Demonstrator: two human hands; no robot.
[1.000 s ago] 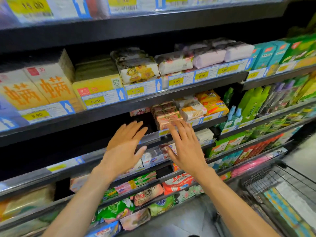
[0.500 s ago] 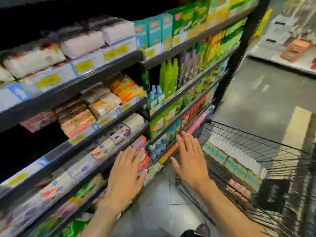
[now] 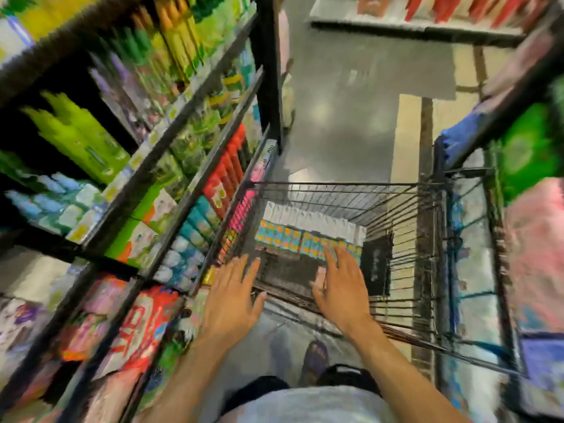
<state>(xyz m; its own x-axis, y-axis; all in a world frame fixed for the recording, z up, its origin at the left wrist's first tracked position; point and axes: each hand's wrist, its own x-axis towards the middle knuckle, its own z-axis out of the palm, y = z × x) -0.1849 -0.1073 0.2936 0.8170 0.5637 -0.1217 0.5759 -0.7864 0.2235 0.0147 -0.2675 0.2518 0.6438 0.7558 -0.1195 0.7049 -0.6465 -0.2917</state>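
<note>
1. I see both hands empty with fingers spread. The left hand (image 3: pixel 232 297) hovers at the near-left corner of the wire cart (image 3: pixel 427 239), and the right hand (image 3: pixel 338 285) is over its near rim (image 3: pixel 285 293).
2. The cart fills the lower centre of the frame, with a carton multipack (image 3: pixel 308 230) in its basket.
3. I judge it stiff, lightly loaded and free-rolling. I'd grip the near rim with the 2 hands apart.

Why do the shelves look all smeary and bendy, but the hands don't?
Head view: the shelves smear into colour streaks, probably motion blur, worst near the edges; the wide lens bends their lines. The left hand, right hand and cart in the middle look sharper. A pale glare shines on the floor.
</note>
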